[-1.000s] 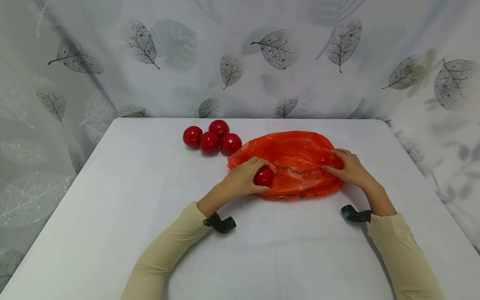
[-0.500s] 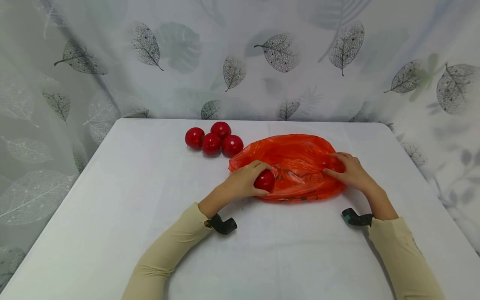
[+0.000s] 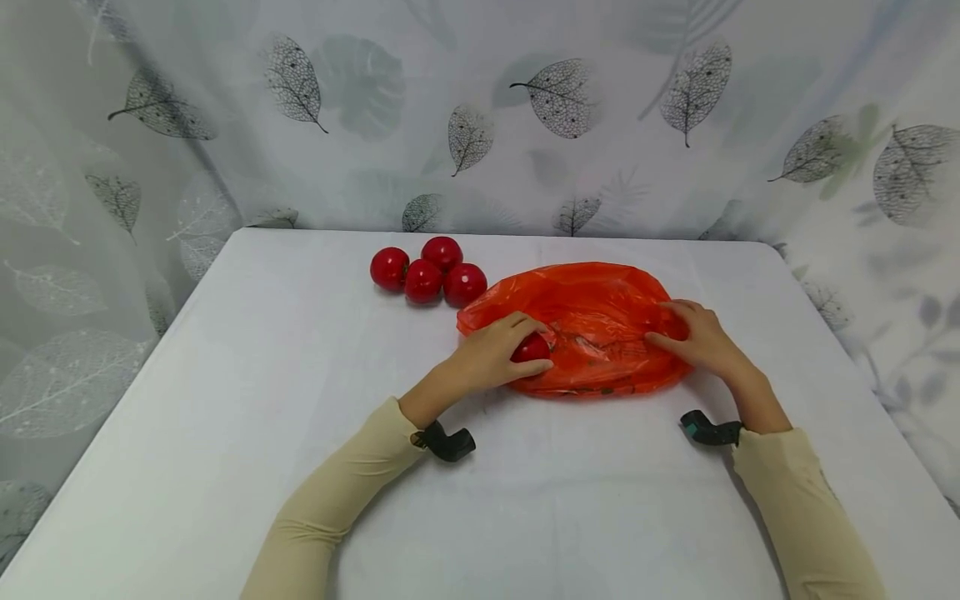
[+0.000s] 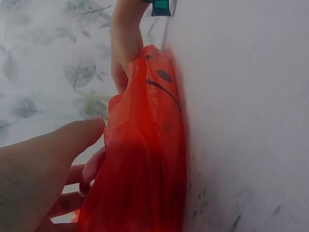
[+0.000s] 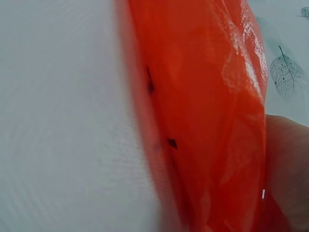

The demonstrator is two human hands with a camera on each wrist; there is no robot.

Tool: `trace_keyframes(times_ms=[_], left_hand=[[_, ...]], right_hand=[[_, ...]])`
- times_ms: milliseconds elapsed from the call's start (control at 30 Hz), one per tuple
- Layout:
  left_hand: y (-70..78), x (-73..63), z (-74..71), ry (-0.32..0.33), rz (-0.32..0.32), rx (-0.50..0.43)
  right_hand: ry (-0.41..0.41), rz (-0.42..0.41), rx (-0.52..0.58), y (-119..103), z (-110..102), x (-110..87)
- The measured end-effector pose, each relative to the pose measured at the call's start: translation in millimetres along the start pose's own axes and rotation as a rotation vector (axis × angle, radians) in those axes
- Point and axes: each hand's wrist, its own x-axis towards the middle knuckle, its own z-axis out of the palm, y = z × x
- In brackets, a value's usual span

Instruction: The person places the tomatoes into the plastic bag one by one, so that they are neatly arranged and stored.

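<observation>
A red-orange plastic bag (image 3: 600,329) lies mouth up, spread on the white table. My left hand (image 3: 487,354) is at its left rim, fingers around the far side of a tomato (image 3: 529,347) inside the mouth. In the left wrist view, the left thumb (image 4: 82,135) is straight, with a gap to the tomato (image 4: 91,169); the bag wall (image 4: 140,159) hides part of the fruit. At the right side, my right hand (image 3: 701,337) holds the bag's rim, its thumb lying over the plastic. The bag (image 5: 207,121) covers most of the right fingers in the right wrist view.
Several more tomatoes (image 3: 423,282) sit clustered at the back of the table (image 3: 300,375), left of the bag. A leaf-printed curtain (image 3: 480,108) hangs behind and beside the table. Black wrist devices (image 3: 447,442) stick out below both wrists.
The left thumb has straightened and moved up and right, off the tomato's near side. The tomato shows less and sits slightly farther into the bag. My right hand has stayed on the rim.
</observation>
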Motion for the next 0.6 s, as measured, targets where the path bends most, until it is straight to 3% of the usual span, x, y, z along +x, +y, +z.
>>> trace_keyframes(times_ms=[200,400,600], left_hand=[[0.5,0.4,-2.8,0.065,0.038,0.009],[1.5,-2.0,-11.2,0.201,0.064,0.006],[-6.4,-6.8,-17.9,0.32,0.08,0.039]], right_hand=[[0.011,-0.014,-0.007,-3.6,2.0,0.5],[0.021,-0.014,-0.02,-0.9,0.9,-1.1],[0.017,-0.015,-0.019,-2.2,2.0,-0.5]])
